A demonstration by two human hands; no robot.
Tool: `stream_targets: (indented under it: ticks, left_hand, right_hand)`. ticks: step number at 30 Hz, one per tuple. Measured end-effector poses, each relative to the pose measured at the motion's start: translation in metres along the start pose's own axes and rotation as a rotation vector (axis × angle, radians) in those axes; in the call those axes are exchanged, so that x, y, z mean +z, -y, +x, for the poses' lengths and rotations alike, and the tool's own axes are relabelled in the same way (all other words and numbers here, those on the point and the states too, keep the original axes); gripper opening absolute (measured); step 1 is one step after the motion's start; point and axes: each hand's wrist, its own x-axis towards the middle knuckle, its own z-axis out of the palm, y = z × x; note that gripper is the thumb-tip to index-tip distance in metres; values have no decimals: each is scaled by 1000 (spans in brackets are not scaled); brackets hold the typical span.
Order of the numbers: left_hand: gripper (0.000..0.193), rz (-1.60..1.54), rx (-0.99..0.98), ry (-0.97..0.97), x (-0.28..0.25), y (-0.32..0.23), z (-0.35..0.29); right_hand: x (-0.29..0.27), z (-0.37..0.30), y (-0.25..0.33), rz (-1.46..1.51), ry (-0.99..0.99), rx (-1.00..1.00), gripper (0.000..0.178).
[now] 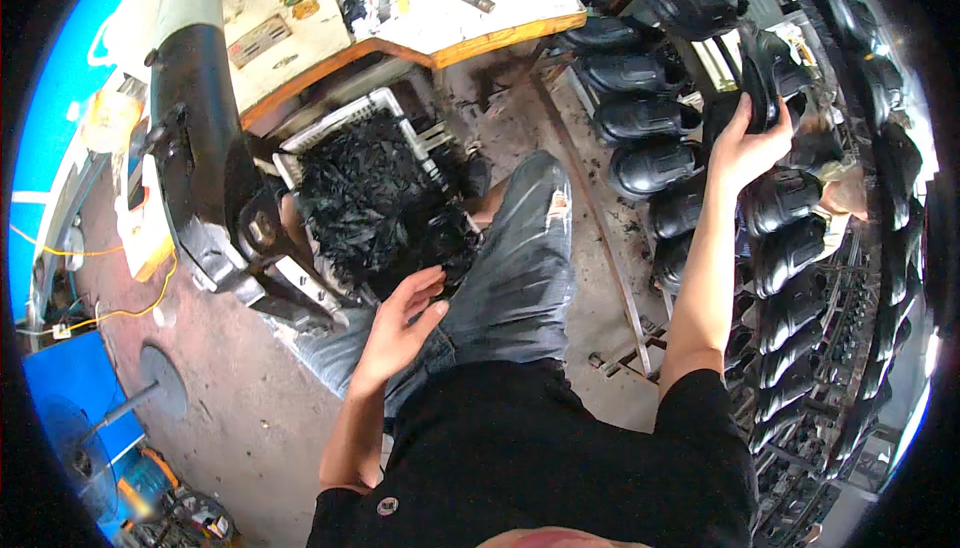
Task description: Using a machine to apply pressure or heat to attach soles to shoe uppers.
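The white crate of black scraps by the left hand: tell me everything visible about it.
The white crate is a slotted, plastic-looking bin with latticed walls, set low beneath the edge of the workbench and beside the dark machine column. It is heaped with shiny black scraps that spill past its near rim, hiding that edge. The left hand hovers open just in front of the pile, not clearly touching it.

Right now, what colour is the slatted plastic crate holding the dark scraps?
White: the slatted plastic crate shows best in the head view, holding black scraps.
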Motion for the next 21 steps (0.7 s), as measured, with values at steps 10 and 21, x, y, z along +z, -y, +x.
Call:
stream_targets:
  ticks: [10, 21]
  left_hand:
    - [52, -107, 42, -58, 0, -7, -7]
    - [112, -389, 411, -173, -9, -30, -30]
  right_hand:
    - [-74, -5, 100, 238, 2, -27, 56]
    - [-108, -170, 97, 1755, 993, 1385, 84]
